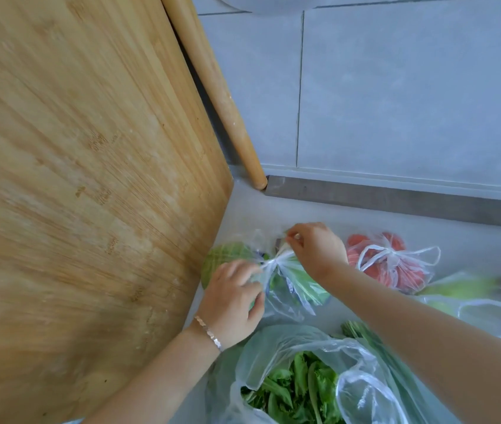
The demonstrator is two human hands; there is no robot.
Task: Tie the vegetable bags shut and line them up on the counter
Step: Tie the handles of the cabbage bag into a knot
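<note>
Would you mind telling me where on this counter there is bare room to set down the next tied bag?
Bare counter runs along the dark wall strip, behind the tied tomato bag. A narrower gap lies between cutting board and the bag being tied. Nearer, it is crowded: the open bag of greens and loose bags at right.

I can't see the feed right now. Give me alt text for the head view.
Both hands pull the handles of a clear bag of green vegetables into a knot: left hand low, right hand above. A tied bag of tomatoes lies to the right, an open bag of leafy greens nearer the camera, and a large wooden cutting board leans on the left.
</note>
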